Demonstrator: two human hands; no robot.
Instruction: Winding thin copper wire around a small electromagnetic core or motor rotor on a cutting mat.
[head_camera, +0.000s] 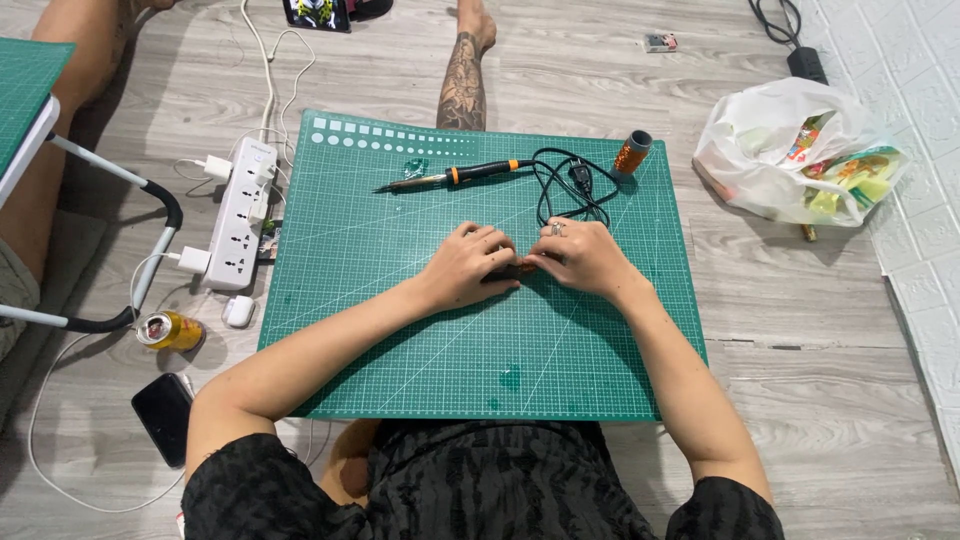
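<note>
**Small piece pinched at mat centre**

Both hands, left (468, 266) and right (583, 257), are closing together on a small dark-and-orange piece (512, 268), pressing it against the mat (400, 330). It is looking light and fiddly; fingertip pinches at each end suit it best.

A grey wood-look floor (800, 400) carries a green cutting mat (400, 330), and both hands rest on the mat near its middle. On the mat's far part lie a soldering iron (455, 176) with its black cord (565, 185), and 1 copper wire spool (632, 152) stands at the far right corner. On the floor left of the mat lie a white power strip (241, 212), a can (168, 330) on its side and a dark phone (163, 416); a white plastic bag (790, 150) sits to the right.
</note>
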